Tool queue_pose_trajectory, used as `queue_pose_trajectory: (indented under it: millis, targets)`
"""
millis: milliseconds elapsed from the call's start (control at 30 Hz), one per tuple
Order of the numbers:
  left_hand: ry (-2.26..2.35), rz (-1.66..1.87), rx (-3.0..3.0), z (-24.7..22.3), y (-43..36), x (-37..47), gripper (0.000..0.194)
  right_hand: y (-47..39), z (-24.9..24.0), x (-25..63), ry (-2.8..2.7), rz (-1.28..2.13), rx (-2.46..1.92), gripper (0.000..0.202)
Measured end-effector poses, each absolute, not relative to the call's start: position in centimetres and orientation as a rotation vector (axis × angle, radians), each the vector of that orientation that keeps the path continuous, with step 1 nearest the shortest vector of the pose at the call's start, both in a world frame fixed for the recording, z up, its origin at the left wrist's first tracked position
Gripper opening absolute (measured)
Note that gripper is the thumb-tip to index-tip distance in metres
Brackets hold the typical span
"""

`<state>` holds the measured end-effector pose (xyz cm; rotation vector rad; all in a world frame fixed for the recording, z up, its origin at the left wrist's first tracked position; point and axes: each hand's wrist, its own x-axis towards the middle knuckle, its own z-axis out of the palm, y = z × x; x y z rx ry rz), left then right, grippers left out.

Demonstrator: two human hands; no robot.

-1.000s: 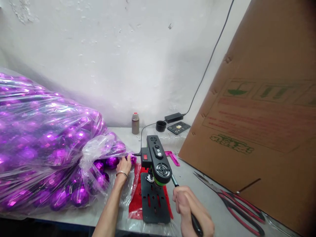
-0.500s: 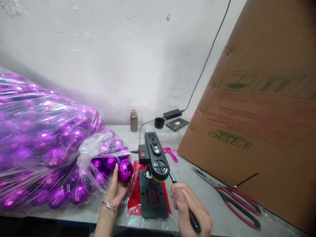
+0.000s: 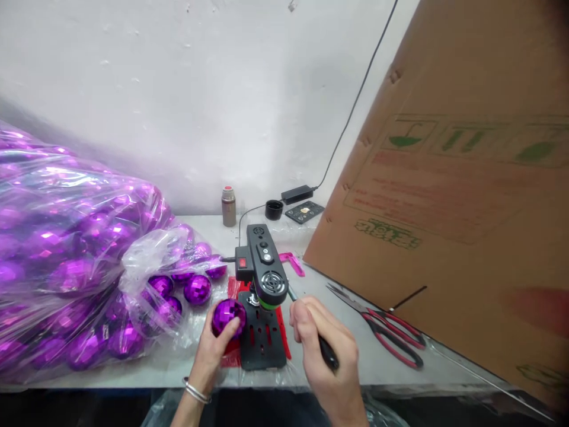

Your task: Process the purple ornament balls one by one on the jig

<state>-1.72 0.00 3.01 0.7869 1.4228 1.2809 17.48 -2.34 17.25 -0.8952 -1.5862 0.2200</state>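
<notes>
My left hand (image 3: 212,344), with a silver bangle at the wrist, is closed around a shiny purple faceted ball (image 3: 229,318). The ball is at the left edge of a slotted black base plate (image 3: 263,354). Over that plate reaches the black head of a small press-like device (image 3: 267,261), with a red switch on its side box. My right hand (image 3: 326,344) grips the black-ended lever handle (image 3: 328,354) on the device's right side. More purple balls (image 3: 197,289) lie by the mouth of a clear plastic bag (image 3: 80,237) on the left.
Large red-handled scissors (image 3: 386,332) lie to the right, before a tall cardboard box (image 3: 435,196). Behind the device are a small bottle (image 3: 228,206), a black cap (image 3: 274,209), a power adapter (image 3: 297,194) and a pink bracket (image 3: 292,264). Red sheet (image 3: 284,335) lies under the plate.
My left hand has taken hold of a purple ball and brought it right to the base plate. My right hand stays on the lever handle. The view has shifted slightly.
</notes>
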Motion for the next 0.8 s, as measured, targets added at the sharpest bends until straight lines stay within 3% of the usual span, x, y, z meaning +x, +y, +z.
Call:
queue_pose_trajectory:
  millis: [133, 333, 800]
  targets:
    - [1.568, 1.188, 1.124, 2.0, -0.5, 0.1, 0.097, -2.4, 17.5, 17.6, -1.601, 0.211, -0.888, 0.038]
    - [1.573, 1.192, 1.416, 1.3, -1.2, 1.5, 0.085, -2.6, 17.3, 17.6, -1.605, 0.215, -0.859, 0.035]
    - [1.62, 1.206, 1.475, -0.3, -0.3, 4.2, 0.086, -2.8, 17.1, 17.7, -1.614, 0.227, -0.877, 0.033]
